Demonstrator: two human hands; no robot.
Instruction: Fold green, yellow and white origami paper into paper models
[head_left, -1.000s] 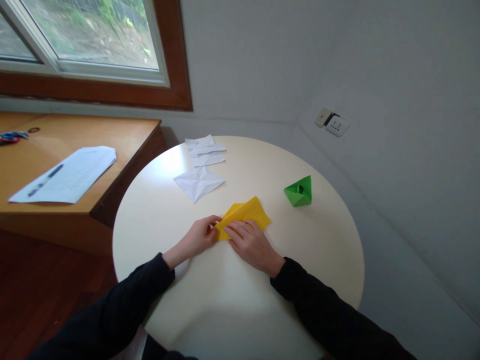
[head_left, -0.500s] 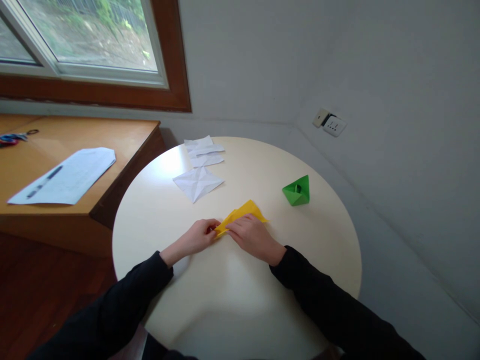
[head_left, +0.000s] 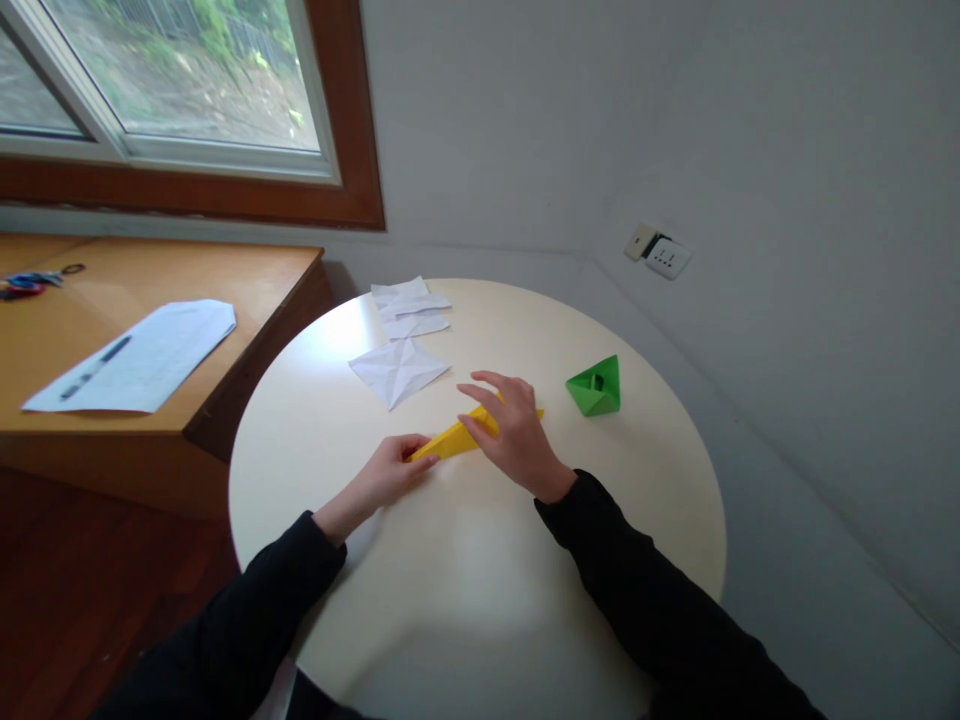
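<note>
A folded piece of yellow paper (head_left: 456, 440) lies slantwise over the round white table, its narrow end toward the left. My left hand (head_left: 391, 466) pinches that narrow end between thumb and fingers. Over the wider right part is my right hand (head_left: 514, 432), its fingers spread and partly covering the paper. Whether the right fingertips touch it I cannot tell. To the right of the hands stands a folded green paper boat (head_left: 598, 388). Beyond the yellow paper lies a creased white paper sheet (head_left: 399, 372).
Several white paper pieces (head_left: 411, 308) lie near the far edge of the round table (head_left: 480, 620). On the wooden desk (head_left: 277, 280) at left are a paper sheet (head_left: 169, 340), a pen (head_left: 96, 367) and scissors (head_left: 34, 284). A wall socket (head_left: 667, 257) is at right.
My right hand has lifted off its grip and spread its fingers. The yellow paper has turned slightly and now looks narrower. My left hand still pinches its left end, slightly further left.
</note>
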